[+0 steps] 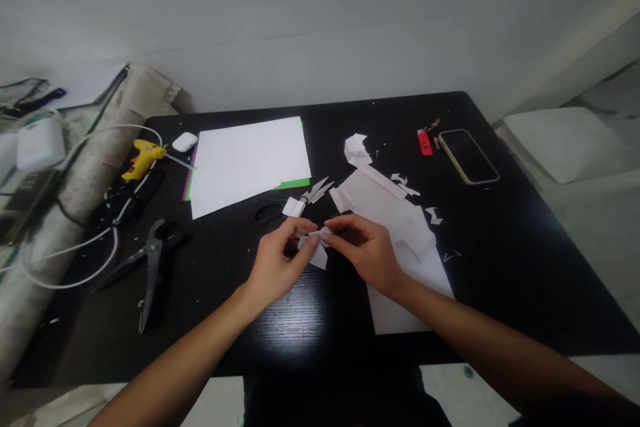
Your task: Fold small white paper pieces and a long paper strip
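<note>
Both hands meet over the near middle of the black table (pixel 500 267). The left hand (pixel 277 268) and the right hand (pixel 367 250) each pinch the same small folded paper piece (pixel 318 248) between thumb and fingertips, closed tight on it. Its shape is hard to read: the fingers cover most of its top, and only a white corner hangs below. Just beyond it lie scissors (pixel 280 211), black handles showing, blades partly hidden by white offcuts. Under the right wrist a large cut white sheet (pixel 400 227) runs to the table's near edge, and the forearm covers part of it. Further back sit a stack of white paper (pixel 250 157) with 2 coloured edges, green and purple, peeking out beneath, a crumpled scrap (pixel 357 147), a red lighter (pixel 425 141) and a phone (pixel 468 156). At left are pliers (pixel 151 260), a yellow glue gun (pixel 143 157) and a white cable (pixel 75 263) cut off by the frame.
</note>
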{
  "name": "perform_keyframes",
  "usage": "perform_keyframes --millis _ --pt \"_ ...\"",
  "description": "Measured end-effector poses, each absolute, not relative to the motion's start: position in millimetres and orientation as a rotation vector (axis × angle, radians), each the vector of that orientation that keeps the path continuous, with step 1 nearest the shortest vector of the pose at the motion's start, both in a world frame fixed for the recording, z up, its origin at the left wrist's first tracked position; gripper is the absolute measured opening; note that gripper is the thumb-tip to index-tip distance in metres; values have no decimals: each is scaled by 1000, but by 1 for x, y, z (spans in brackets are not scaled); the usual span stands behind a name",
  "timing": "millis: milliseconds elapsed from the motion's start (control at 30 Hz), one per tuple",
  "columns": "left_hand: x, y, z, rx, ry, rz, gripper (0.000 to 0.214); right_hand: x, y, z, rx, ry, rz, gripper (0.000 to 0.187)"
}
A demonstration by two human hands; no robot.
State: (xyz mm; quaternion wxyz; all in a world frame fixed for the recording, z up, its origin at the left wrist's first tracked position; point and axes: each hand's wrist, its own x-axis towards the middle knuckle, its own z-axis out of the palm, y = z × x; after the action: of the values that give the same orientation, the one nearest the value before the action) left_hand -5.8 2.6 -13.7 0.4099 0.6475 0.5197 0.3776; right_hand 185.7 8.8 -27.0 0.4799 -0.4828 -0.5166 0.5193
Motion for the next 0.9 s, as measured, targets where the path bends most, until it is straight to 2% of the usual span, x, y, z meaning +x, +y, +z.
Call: perform_keyframes --millis 900 --pt "-9 4 -13 1967 1257 1091 6 184 10 -20 -1168 -1121 1361 23"
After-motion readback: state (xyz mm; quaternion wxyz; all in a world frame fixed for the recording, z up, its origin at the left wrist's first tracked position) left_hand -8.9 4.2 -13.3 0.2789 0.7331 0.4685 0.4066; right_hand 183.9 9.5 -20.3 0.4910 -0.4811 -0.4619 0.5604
